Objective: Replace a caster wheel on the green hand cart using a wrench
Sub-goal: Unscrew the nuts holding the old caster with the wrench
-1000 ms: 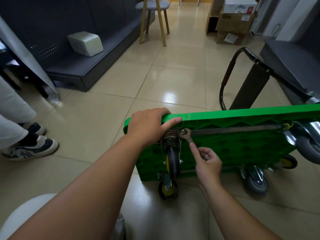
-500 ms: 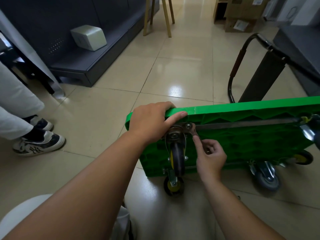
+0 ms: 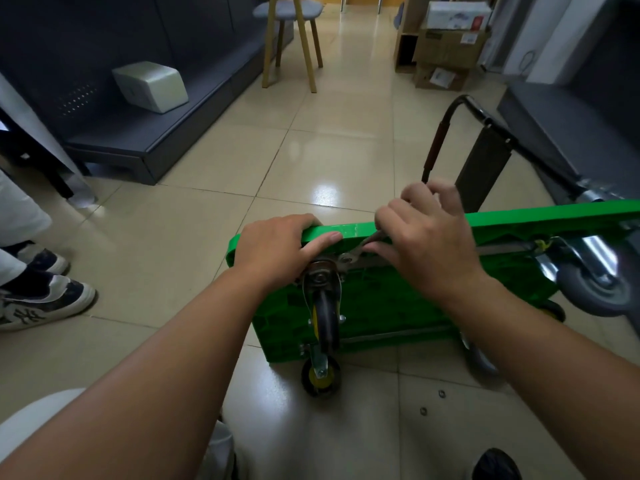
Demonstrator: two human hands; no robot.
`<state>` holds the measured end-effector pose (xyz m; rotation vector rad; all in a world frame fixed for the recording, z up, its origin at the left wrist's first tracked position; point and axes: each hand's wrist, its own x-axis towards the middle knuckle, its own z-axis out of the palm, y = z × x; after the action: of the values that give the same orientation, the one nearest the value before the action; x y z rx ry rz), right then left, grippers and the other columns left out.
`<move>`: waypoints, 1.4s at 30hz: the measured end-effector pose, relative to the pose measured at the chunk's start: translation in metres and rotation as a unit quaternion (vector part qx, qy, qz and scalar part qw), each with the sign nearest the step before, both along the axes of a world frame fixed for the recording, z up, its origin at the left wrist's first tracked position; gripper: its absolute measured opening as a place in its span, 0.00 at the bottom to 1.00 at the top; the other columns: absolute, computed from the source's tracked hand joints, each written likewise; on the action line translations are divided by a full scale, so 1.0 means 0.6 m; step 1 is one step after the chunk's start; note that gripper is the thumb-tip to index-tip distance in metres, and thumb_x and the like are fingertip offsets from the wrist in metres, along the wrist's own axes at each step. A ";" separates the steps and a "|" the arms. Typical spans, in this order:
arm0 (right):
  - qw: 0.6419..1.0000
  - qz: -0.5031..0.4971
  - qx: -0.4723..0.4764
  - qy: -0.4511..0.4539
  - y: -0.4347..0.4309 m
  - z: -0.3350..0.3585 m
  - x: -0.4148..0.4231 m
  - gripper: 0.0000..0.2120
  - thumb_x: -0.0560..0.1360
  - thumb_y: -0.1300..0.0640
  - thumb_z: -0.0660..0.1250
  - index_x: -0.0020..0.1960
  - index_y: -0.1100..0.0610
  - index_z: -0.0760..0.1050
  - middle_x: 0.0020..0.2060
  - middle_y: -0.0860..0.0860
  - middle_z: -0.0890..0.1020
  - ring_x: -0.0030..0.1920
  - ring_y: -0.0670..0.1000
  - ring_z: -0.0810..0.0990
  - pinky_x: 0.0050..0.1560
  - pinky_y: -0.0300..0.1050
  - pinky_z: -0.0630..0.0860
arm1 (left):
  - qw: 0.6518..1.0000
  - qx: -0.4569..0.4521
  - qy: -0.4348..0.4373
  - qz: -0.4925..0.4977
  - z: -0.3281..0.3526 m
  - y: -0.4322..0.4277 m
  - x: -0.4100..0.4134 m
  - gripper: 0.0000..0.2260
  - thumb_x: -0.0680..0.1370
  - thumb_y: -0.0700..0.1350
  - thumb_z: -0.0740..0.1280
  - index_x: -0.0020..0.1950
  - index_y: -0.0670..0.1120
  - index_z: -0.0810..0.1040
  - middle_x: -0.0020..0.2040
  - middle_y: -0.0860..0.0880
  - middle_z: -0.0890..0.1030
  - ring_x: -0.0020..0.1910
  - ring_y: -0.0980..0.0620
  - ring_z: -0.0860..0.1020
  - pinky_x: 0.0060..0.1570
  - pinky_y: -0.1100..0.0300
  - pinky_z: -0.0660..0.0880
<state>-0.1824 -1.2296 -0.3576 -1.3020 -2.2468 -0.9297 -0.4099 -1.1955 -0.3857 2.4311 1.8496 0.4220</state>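
**Wrench swung up past the cart edge**

Since half a second ago the right hand (image 3: 427, 245) has swung from below the wrench (image 3: 360, 249) to above it. The shaft now slants up and right from the caster (image 3: 325, 311) instead of hanging down. The left hand (image 3: 277, 251) has stayed where it was.

The cart (image 3: 398, 306) stands on its long edge on the floor (image 3: 207, 168), underside towards the camera. Its handle (image 3: 436, 147) sticks out behind, away from the viewer. The left hand grips the top edge near the left corner, fingers curled over the far side and thumb lying along the rim. Just below that thumb sits the caster's mounting plate (image 3: 322, 271), with the black wheel hanging under it.

The right hand is closed round the wrench shaft, back of the hand to the camera and knuckles above the green rim. The wrench head sits on a bolt at the plate's right corner. Whether it has fully seated cannot be told.

A second caster (image 3: 320, 375) with a yellow hub rests on the floor below the first. A grey wheel (image 3: 588, 292) shows at the right end. Two small metal parts (image 3: 441, 393) lie on the tiles near the cart. Another person's shoes (image 3: 41, 303) stand at the left. A stool (image 3: 294, 39) and a white box (image 3: 150, 86) are farther back.
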 end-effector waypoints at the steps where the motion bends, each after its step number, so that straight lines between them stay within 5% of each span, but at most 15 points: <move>1: 1.000 0.003 -0.002 0.016 -0.005 0.001 0.005 0.20 0.66 0.42 0.78 0.44 0.56 0.76 0.39 0.52 0.81 0.47 0.57 0.77 0.56 0.52 0.63 | 1.000 0.000 -0.001 -0.001 0.000 0.000 0.000 0.29 0.76 0.75 0.48 0.61 0.60 0.78 0.42 0.58 0.78 0.40 0.53 0.76 0.34 0.57 0.65; 3: 0.991 -0.019 -0.040 0.129 -0.016 -0.013 0.024 0.20 0.67 0.38 0.76 0.43 0.54 0.77 0.40 0.50 0.79 0.48 0.56 0.75 0.54 0.51 0.63 | 1.000 -0.001 -0.005 -0.001 0.000 0.000 -0.001 0.29 0.76 0.75 0.48 0.60 0.60 0.78 0.42 0.58 0.79 0.40 0.54 0.76 0.34 0.57 0.64; 5: 0.931 -0.071 -0.117 0.339 -0.031 -0.042 0.037 0.20 0.66 0.34 0.74 0.44 0.49 0.76 0.42 0.46 0.77 0.50 0.52 0.73 0.54 0.48 0.65 | 1.000 0.001 -0.004 -0.002 0.001 0.000 -0.001 0.29 0.75 0.75 0.48 0.60 0.60 0.79 0.43 0.58 0.79 0.40 0.54 0.76 0.33 0.57 0.63; 6: 0.865 -0.088 -0.162 0.467 -0.039 -0.060 0.035 0.19 0.66 0.34 0.74 0.44 0.48 0.76 0.42 0.46 0.77 0.50 0.50 0.74 0.53 0.48 0.68 | 1.000 0.001 -0.003 -0.002 0.002 -0.001 -0.001 0.29 0.75 0.75 0.48 0.60 0.60 0.78 0.42 0.58 0.79 0.40 0.54 0.75 0.33 0.57 0.62; 9: 0.588 -0.071 -0.203 0.780 -0.058 -0.116 0.003 0.15 0.70 0.44 0.76 0.45 0.54 0.77 0.38 0.49 0.79 0.38 0.43 0.76 0.40 0.40 0.73 | 1.000 0.001 -0.003 0.000 0.002 -0.002 -0.001 0.32 0.74 0.76 0.46 0.60 0.61 0.78 0.41 0.57 0.79 0.39 0.54 0.75 0.32 0.57 0.62; 12: 0.462 -0.105 -0.195 0.859 -0.075 -0.180 -0.039 0.09 0.74 0.53 0.74 0.43 0.56 0.76 0.34 0.49 0.78 0.29 0.38 0.74 0.33 0.30 0.70 | 1.000 0.004 -0.003 -0.003 0.000 -0.001 -0.002 0.35 0.72 0.77 0.43 0.61 0.61 0.78 0.42 0.56 0.80 0.39 0.54 0.76 0.32 0.57 0.62; 26: 0.386 -0.069 -0.242 0.888 -0.048 -0.269 -0.138 0.15 0.69 0.50 0.76 0.46 0.59 0.77 0.41 0.54 0.83 0.41 0.45 0.81 0.40 0.33 0.76 | 1.000 0.024 0.013 -0.009 -0.010 0.005 -0.002 0.30 0.76 0.74 0.46 0.60 0.60 0.79 0.45 0.56 0.82 0.41 0.53 0.77 0.31 0.58 0.62; 30: 0.390 -0.075 -0.243 0.885 -0.044 -0.272 -0.143 0.19 0.66 0.47 0.77 0.47 0.60 0.78 0.43 0.56 0.84 0.42 0.47 0.82 0.41 0.33 0.77 | 0.999 0.028 0.022 -0.004 -0.010 0.004 -0.001 0.32 0.75 0.75 0.45 0.61 0.60 0.79 0.45 0.56 0.82 0.41 0.53 0.77 0.32 0.58 0.63; 34: 0.481 -0.108 -0.218 0.843 -0.041 -0.259 -0.113 0.14 0.68 0.51 0.79 0.43 0.58 0.78 0.39 0.53 0.83 0.40 0.48 0.82 0.38 0.35 0.77 | 1.000 0.023 0.016 -0.002 -0.009 0.005 -0.001 0.31 0.75 0.75 0.46 0.60 0.60 0.79 0.44 0.57 0.81 0.41 0.53 0.77 0.33 0.57 0.64; 36: 0.556 -0.118 -0.207 0.796 -0.037 -0.242 -0.082 0.15 0.65 0.47 0.81 0.40 0.53 0.77 0.38 0.51 0.83 0.42 0.51 0.81 0.43 0.44 0.79 | 1.000 0.021 0.012 -0.002 -0.008 0.006 -0.001 0.30 0.76 0.75 0.47 0.60 0.60 0.79 0.44 0.57 0.81 0.40 0.54 0.77 0.34 0.56 0.64; 38: 0.676 -0.155 -0.205 0.690 -0.036 -0.218 -0.047 0.18 0.63 0.38 0.79 0.40 0.49 0.77 0.40 0.48 0.81 0.47 0.52 0.78 0.50 0.52 0.77 | 1.000 0.020 0.010 0.000 -0.006 0.006 -0.001 0.29 0.76 0.74 0.48 0.60 0.60 0.79 0.45 0.56 0.82 0.41 0.53 0.76 0.34 0.56 0.63; 42: 0.890 -0.132 -0.127 0.418 -0.024 -0.118 0.005 0.21 0.63 0.35 0.75 0.43 0.51 0.78 0.42 0.49 0.76 0.49 0.51 0.69 0.49 0.48 0.67 | 1.000 0.018 0.007 0.002 -0.003 0.001 0.001 0.28 0.76 0.74 0.49 0.61 0.60 0.79 0.46 0.55 0.82 0.42 0.51 0.77 0.35 0.55 0.64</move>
<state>-0.1796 -1.2441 -0.4281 -1.7209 -1.5487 -0.0621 -0.4091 -1.1947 -0.3877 2.4597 1.8686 0.4451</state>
